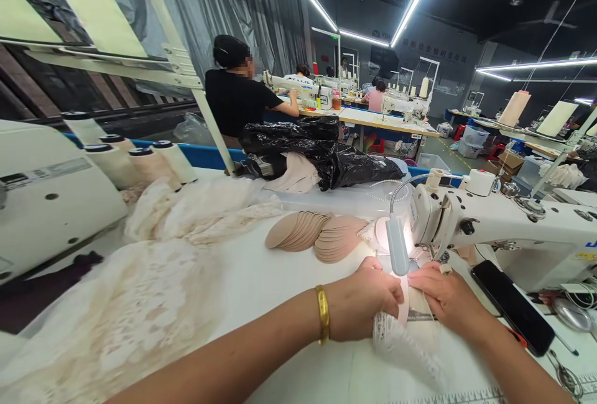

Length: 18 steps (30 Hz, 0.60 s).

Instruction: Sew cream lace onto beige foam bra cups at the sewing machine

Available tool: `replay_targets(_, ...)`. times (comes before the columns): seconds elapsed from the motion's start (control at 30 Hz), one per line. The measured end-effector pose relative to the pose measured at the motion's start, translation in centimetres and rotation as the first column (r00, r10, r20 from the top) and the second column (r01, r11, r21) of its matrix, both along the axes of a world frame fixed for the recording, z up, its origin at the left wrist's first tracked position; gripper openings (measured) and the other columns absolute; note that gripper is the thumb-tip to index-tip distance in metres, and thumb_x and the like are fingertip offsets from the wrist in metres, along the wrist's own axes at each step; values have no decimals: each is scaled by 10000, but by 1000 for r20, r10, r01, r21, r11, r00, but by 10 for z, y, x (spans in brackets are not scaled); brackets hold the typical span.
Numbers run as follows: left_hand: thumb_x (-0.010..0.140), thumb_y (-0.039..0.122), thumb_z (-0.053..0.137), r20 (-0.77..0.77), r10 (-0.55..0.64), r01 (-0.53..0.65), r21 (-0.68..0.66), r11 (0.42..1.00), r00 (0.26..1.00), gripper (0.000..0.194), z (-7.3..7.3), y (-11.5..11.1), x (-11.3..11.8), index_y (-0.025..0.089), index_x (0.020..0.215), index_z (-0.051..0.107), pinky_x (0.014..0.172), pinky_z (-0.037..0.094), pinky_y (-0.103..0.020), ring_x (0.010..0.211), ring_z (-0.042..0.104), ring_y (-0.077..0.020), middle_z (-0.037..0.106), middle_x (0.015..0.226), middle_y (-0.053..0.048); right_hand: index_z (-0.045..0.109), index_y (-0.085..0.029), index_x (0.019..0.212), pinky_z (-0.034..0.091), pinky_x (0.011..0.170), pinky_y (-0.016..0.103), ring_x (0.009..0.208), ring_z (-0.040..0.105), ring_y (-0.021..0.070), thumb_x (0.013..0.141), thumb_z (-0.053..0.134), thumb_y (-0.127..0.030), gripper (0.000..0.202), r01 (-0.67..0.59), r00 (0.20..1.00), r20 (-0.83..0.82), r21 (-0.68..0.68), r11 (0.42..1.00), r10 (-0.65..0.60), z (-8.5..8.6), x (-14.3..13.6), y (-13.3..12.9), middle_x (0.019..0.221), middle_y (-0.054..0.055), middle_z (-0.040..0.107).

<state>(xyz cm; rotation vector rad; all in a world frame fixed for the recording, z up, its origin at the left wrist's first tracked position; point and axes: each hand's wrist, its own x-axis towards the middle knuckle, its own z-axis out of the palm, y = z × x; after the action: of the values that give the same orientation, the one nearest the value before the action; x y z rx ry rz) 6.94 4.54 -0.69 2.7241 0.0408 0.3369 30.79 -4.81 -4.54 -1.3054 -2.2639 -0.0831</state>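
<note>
My left hand (366, 301), with a gold bangle at its wrist, has its fingers curled around white lace (396, 339) and a pale pink piece (403, 304). Close beside it, my right hand (445, 295) lies over the same pale work, fingers stretched out and pressing near the needle area of the white sewing machine (489, 217). A grey lamp (397, 247) on a bendy neck lights this spot and hides part of it. Two fanned stacks of beige pads (298, 231) lie behind my left hand.
Cream lace fabric (135, 304) covers the table's left side. Black plastic bags (321, 152) lie behind the pads. A black phone (513, 306), scissors (565, 374) and a ruler (448, 396) are at the right. Thread cones (163, 165) stand back left. A person (240, 99) sits beyond.
</note>
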Motion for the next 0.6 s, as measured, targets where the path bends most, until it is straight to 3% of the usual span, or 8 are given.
replay_targets(0.27,733,44,652,-16,23,-21,115,993,1000,180,2,10,3,215,719,708,856,362,-330,803,645,-187,741,901,0,669,-257,1162,566,794,368,1010,693,230,909,442,5,429,-5,1000,-16,5,1000,5,1,0,-2,1069,28,778)
replay_targets(0.47,781,100,663,22,93,-95,184,978,995,128,-2,17,7,194,694,653,857,358,-320,742,599,-165,682,786,7,681,-257,1127,538,799,364,916,694,211,930,444,-18,391,-11,999,-35,12,1000,12,-1,1,-2,1029,33,777)
replay_targets(0.6,790,99,655,65,79,-92,229,969,995,136,-7,18,7,198,700,634,856,348,-325,726,580,-171,659,720,12,692,-259,1089,490,761,352,858,673,195,931,465,-30,359,-31,999,-35,-8,999,31,4,-4,-8,1042,28,772)
